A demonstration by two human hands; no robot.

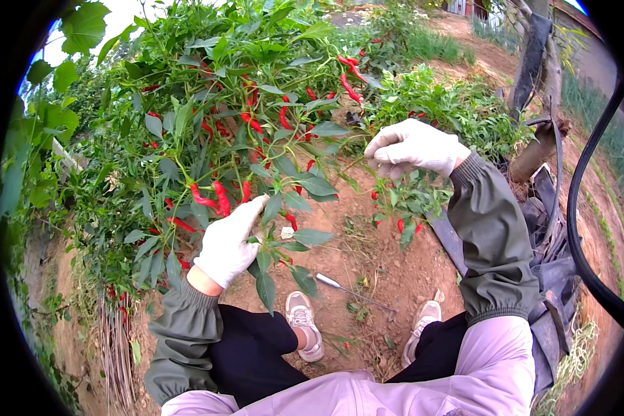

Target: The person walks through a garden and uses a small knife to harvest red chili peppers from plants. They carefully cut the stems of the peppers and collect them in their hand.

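Observation:
My left hand, in a white glove, is at a leafy branch of a chilli pepper plant, with its thumb and fingers around some of the leaves and stems. Red chilli peppers hang just above its fingers. My right hand, also white-gloved, is raised at the right edge of the plant with its fingers curled near thin stems; whether it grips anything is not clear. More red chillies hang above and to the left of it. A screwdriver-like tool with a pale handle lies on the soil between my shoes.
A tree trunk stands at the right, with black plastic sheeting bunched below it. A black cable curves along the right rim. Lower chilli foliage grows below my right hand. Bundled dry stalks stand at lower left.

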